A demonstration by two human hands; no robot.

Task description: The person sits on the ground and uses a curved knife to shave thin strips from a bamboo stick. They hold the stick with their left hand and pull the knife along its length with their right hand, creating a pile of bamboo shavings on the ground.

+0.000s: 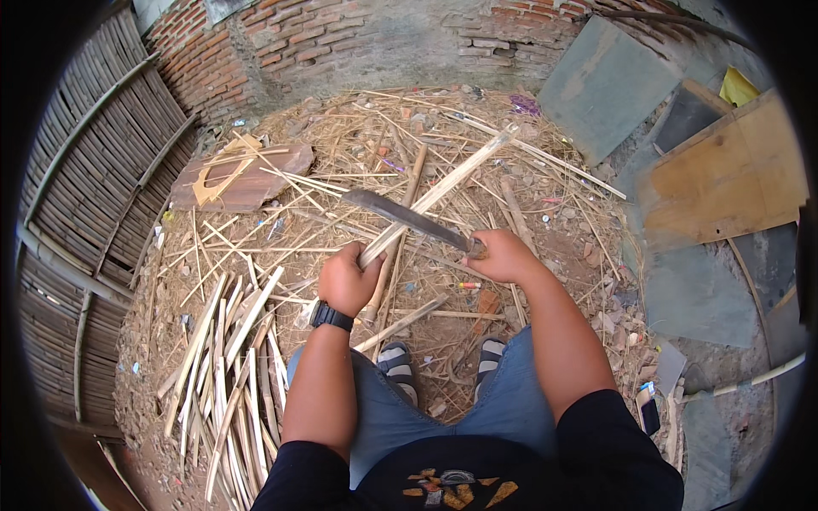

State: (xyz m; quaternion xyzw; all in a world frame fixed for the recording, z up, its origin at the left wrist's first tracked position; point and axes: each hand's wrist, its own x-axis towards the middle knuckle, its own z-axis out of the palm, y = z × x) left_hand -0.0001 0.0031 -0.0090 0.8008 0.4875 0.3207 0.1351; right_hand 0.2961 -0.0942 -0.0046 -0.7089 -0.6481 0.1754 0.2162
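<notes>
My left hand, a dark watch on its wrist, is closed round the near end of a pale split bamboo strip. The strip slants away from me to the upper right. My right hand grips the handle of a machete, whose broad dark blade points to the left and lies across the strip. The blade looks to touch the strip just beyond my left hand. My fingers on the handle are partly hidden.
A heap of split bamboo strips lies at my left. Beyond it is a brown board. A bamboo fence stands left, a brick wall at the back. Grey sheets and a tan panel lean at right, above a phone.
</notes>
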